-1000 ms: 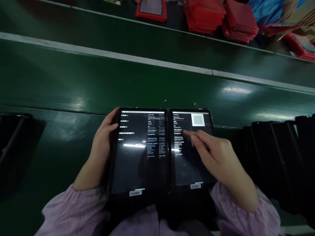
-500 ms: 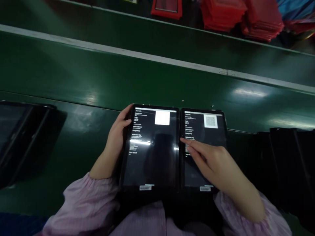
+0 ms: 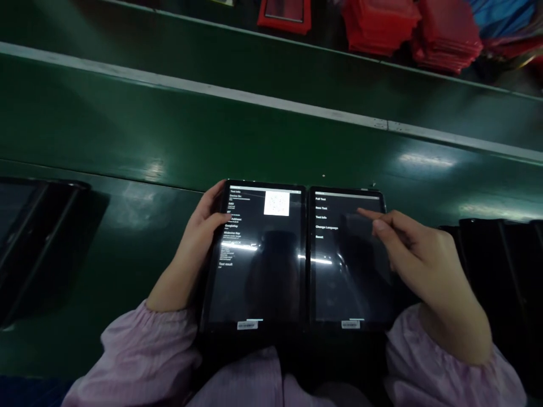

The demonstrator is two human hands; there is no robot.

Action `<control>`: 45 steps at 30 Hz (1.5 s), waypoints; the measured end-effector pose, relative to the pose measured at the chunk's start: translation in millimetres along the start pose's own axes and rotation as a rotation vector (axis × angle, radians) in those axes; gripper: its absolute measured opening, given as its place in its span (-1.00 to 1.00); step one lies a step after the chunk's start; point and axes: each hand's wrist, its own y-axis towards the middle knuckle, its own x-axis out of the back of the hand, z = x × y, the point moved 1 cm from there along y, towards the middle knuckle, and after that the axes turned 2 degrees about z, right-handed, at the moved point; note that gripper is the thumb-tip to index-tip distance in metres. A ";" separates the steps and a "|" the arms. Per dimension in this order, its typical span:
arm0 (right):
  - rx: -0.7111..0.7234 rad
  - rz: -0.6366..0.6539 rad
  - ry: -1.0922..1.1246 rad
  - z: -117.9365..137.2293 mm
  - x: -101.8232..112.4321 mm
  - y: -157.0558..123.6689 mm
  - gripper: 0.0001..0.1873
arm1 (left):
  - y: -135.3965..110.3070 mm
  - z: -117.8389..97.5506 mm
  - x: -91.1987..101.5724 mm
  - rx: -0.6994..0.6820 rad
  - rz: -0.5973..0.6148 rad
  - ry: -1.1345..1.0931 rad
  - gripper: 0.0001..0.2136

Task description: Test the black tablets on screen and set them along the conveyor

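Two black tablets lie side by side before me, tilted towards me, each with a small barcode label at its lower edge. The left tablet [image 3: 263, 282] shows lines of text and a white square with a faint code at its upper right. My left hand [image 3: 201, 229] grips its left edge, thumb on the front and fingers behind. On the right tablet [image 3: 339, 282] is a short menu of white words. Over its upper right part is my right hand [image 3: 418, 249], holding nothing, index finger stretched out at the screen and the other fingers curled. Whether the fingertip touches the glass I cannot tell.
Dark tablets [image 3: 38, 226] lie on the green bench [image 3: 203, 141] at the left, and several black devices [image 3: 500, 254] stand in a row at the right. Stacks of red sleeves [image 3: 382, 25] and a blue plastic bag [image 3: 503, 22] are on the far shelf. A pale strip [image 3: 237, 96] crosses the bench.
The right tablet's screen has switched from the info page with a code to a menu. My right hand has moved right and up, from the tablet's left edge to its upper right.
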 end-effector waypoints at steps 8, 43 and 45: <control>0.029 0.102 0.001 -4.6 -8.8 8.4 -0.62 | 13.8 -3.0 8.7 0.055 0.101 -0.113 -0.50; 0.075 0.126 -0.023 2.6 1.0 -11.1 -0.57 | 3.4 12.6 9.6 -0.031 0.115 -0.052 -0.36; 0.079 0.072 -0.038 1.1 5.5 -13.4 -0.56 | 2.3 14.0 10.1 -0.024 0.132 -0.025 -0.33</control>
